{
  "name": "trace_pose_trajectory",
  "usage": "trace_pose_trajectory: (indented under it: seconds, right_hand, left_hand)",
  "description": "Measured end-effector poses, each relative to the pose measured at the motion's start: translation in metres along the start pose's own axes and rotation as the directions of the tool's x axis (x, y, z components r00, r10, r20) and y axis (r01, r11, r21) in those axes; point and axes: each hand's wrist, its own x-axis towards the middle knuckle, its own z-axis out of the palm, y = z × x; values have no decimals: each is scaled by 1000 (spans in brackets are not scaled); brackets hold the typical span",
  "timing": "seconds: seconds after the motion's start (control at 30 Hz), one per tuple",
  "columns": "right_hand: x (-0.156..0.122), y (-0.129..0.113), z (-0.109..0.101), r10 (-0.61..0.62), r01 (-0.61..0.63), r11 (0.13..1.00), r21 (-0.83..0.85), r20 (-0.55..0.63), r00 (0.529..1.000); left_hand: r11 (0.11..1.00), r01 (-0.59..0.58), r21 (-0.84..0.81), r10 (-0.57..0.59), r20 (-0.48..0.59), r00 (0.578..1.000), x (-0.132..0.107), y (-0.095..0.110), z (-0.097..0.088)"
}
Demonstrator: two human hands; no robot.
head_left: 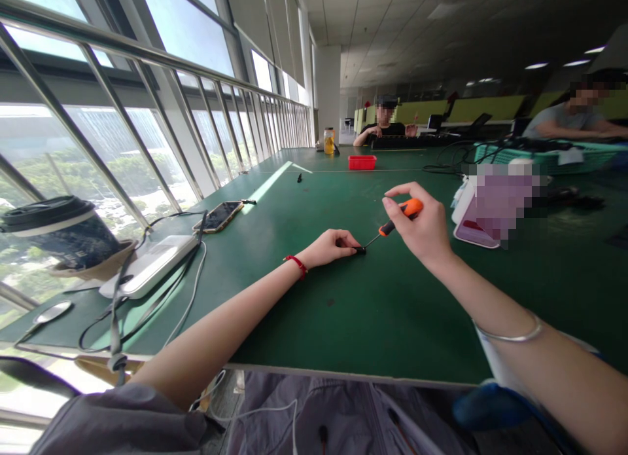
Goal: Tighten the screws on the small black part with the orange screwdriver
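Note:
My left hand (331, 247) rests on the green tabletop (314, 324), its fingers pinching a small black part (360, 250) whose kind is too small to make out. Above and to the right, my right hand (422, 226) is closed around the orange and black handle of a screwdriver (403, 215). The screwdriver slants down to the left, its metal tip at the black part beside my left fingertips. Whether the tip sits in a screw cannot be seen.
Left on the table are a phone (223, 216), a white power bank (152, 268) with cables, and a dark paper cup (63, 236). Farther back lie a red tray (362, 162) and a jar (328, 141). A purple-screened device (483, 206) and a teal basket (544, 155) stand right. Two people sit beyond.

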Motion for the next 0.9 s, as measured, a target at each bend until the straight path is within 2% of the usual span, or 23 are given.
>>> trace_pose_trajectory:
  seconds: [0.2,0.47,0.63,0.8,0.9]
  right_hand:
    - [0,2,0,-18,13,997,79,56,998]
    - [-1,4,1,-125,129,991,47,-73,989]
    - [-2,0,-1,-49,44,997,-56,-78,996]
    - [-2,-1,-1,-25,25,999,35,14,1000]
    - [-1,2,-1,-47,45,997,58,19,999]
  left_hand:
    - [1000,17,10,-17,-5,1000,-1,4,0]
    - [1000,6,1,-6,-2,1000,-1,1,0]
    - [1000,2,-3,-2,5,1000,-1,2,0]
    - [1000,5,0,-5,3,1000,-2,4,-1]
    - [1000,16,-9,-16,3,1000,-1,4,0]
